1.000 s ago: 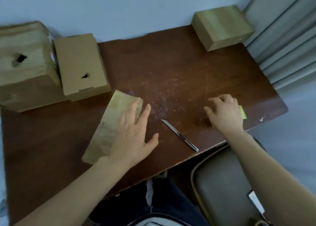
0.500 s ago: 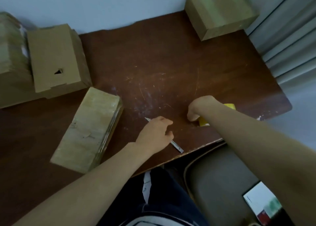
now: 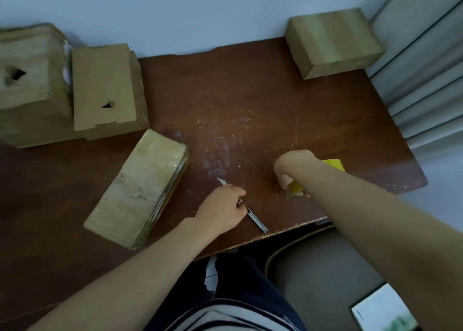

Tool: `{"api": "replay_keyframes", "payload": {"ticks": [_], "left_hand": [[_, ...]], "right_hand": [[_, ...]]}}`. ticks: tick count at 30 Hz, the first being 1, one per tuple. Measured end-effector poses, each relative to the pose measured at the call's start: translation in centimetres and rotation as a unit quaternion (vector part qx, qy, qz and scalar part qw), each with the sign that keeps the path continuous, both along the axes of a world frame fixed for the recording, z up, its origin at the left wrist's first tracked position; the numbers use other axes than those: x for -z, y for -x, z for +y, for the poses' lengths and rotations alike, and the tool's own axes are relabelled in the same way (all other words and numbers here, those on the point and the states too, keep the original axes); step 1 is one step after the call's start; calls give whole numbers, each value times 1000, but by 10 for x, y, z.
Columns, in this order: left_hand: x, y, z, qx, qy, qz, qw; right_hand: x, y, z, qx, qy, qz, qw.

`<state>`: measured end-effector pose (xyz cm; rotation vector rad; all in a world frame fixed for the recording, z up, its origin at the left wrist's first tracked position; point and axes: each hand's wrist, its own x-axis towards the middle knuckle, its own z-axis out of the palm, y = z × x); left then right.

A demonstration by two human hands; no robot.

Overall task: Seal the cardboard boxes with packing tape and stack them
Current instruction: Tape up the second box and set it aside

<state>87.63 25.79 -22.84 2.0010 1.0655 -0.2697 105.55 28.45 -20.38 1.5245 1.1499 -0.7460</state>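
Left hand point(image 3: 221, 206) closed on knife point(image 3: 253, 216); right hand point(image 3: 292, 166) gripping tape point(image 3: 334, 165). Box point(image 3: 137, 187) lies left of both — long axis diagonal, left hand nearer.

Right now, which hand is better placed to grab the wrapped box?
Probably the left hand: it lies nearer the wrapped box, though it grips the knife. The right hand is farther away, closed on the yellow tape.
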Motion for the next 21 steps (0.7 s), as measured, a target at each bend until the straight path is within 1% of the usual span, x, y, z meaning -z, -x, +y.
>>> {"api": "replay_keyframes", "payload": {"ticks": [1, 3, 6, 8, 10, 12, 13, 14, 16, 17, 18, 19, 21], "left_hand": [[0, 0, 0, -2, 1, -4, 1000], [-2, 2, 1, -19, 10, -17, 1000], [-4, 7, 4, -58, 31, -34, 997], [-7, 9, 6, -101, 64, -49, 992], [-12, 9, 8, -160, 113, -73, 978], [-19, 8, 10, -233, 173, -104, 951], [-24, 8, 11, -275, 211, -121, 930], [-30, 8, 11, -318, 261, -142, 900], [-42, 9, 13, -390, 377, -196, 817], [-48, 11, 14, -406, 418, -221, 782], [-52, 14, 15, -407, 438, -241, 765], [-56, 18, 16, -400, 445, -255, 759], [-62, 27, 18, -396, 433, -272, 763]], "right_hand": [[2, 0, 0, -23, 0, -14, 1000], [-3, 1, -4, -4, -19, -23, 1000], [-14, 5, -13, 47, -60, -10, 997], [-20, 8, -20, 55, -94, -6, 994], [-31, 15, -25, 56, -127, 9, 990], [-45, 18, -27, 74, -150, 35, 985], [-56, 19, -27, 91, -165, 56, 980], [-67, 19, -26, 104, -188, 81, 973], [-87, 19, -25, 113, -252, 140, 951], [-94, 21, -25, 110, -277, 170, 939], [-101, 25, -26, 113, -290, 200, 929], [-105, 30, -26, 122, -293, 227, 921], [-106, 41, -26, 142, -294, 263, 908]]}}
